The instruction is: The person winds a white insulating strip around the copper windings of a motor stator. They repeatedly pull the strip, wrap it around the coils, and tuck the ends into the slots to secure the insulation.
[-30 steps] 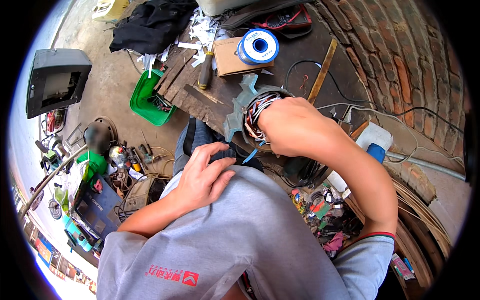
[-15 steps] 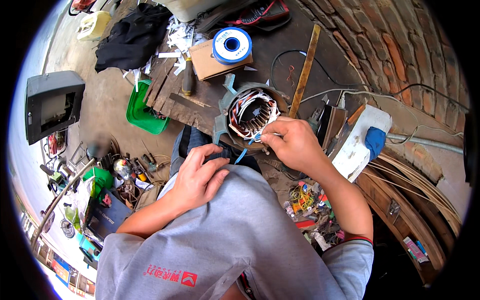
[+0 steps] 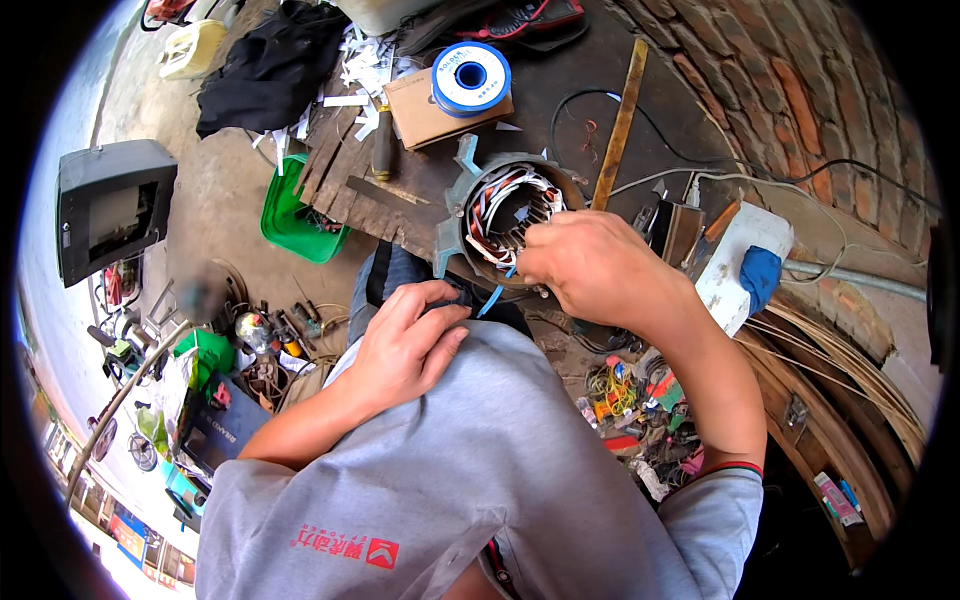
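A grey-green motor housing (image 3: pixel 448 242) lies near the bench's front edge with its round opening facing up. Inside it the stator winding (image 3: pixel 478 222) shows copper wire and white wrapping. My right hand (image 3: pixel 590 262) is over the near right rim of the housing, fingers pinched together at the winding; whatever they grip is hidden behind them. Just left of those fingers a thin blue sleeve or wire end (image 3: pixel 491 301) sticks out toward me over the rim. My left hand (image 3: pixel 415 338) rests on my shirt front and lap, fingers loosely apart and holding nothing.
Behind the housing a solder spool (image 3: pixel 490 98) sits on a cardboard box (image 3: pixel 415 110), beside a screwdriver (image 3: pixel 381 158) and white paper scraps (image 3: pixel 365 65). A rusty flat bar (image 3: pixel 620 125) lies to the right, near cables. A green tub (image 3: pixel 285 225) stands left, below bench height.
My right hand has shifted slightly up and turned further over the rim, covering more of the winding. The whole view has drifted slightly; my left hand stays at rest.
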A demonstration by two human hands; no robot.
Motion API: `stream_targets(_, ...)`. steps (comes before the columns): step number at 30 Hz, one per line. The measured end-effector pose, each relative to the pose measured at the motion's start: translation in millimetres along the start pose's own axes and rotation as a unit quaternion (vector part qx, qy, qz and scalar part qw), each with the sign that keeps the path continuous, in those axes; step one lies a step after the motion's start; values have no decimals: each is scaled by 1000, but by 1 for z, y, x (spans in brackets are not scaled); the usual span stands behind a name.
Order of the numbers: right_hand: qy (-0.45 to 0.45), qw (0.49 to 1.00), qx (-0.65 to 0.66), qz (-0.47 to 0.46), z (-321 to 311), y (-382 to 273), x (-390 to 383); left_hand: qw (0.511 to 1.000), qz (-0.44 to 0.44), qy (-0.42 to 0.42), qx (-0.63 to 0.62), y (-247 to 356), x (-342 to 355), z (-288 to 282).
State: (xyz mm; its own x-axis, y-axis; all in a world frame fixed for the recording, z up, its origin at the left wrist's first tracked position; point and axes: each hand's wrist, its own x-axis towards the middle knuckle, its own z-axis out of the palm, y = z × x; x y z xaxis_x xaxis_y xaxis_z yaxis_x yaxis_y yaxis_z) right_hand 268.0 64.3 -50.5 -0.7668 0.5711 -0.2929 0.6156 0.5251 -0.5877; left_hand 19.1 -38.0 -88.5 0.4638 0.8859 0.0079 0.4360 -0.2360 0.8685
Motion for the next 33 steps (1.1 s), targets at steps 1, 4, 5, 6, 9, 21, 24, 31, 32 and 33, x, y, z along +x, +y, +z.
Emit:
stream_targets(1,-4,1000,-8,-19,0,1,0,1000,-1,3,1,0,-1,0)
stream_targets(4,44,998,-20,-38,5,3,-19,1000,-10,25,7,-1,-2,-1)
stream_targets(5,65,997,-20,-37,9,4,-26,999,-16,38,12,0,-1,-2)
stream_targets(6,87,995,-20,-37,16,6,-34,998,-22,51,18,2,-1,-3)
stream_targets(9,141,988,-38,-46,29,11,-48,998,-61,25,22,5,6,-9)
stream_targets(21,300,933,194,44,78,19,-55,927,-33,-212,307,28,74,-12)
stream_targets(24,321,919,224,49,85,19,-53,898,-16,-241,367,32,81,-10)
stream_targets(31,310,939,139,44,76,10,-51,933,-29,-243,262,21,90,-18)
stream_targets(32,300,946,113,47,71,7,-52,940,-23,-245,238,24,91,-21)
stream_targets(33,287,953,88,49,66,5,-52,942,-19,-246,226,23,91,-22)
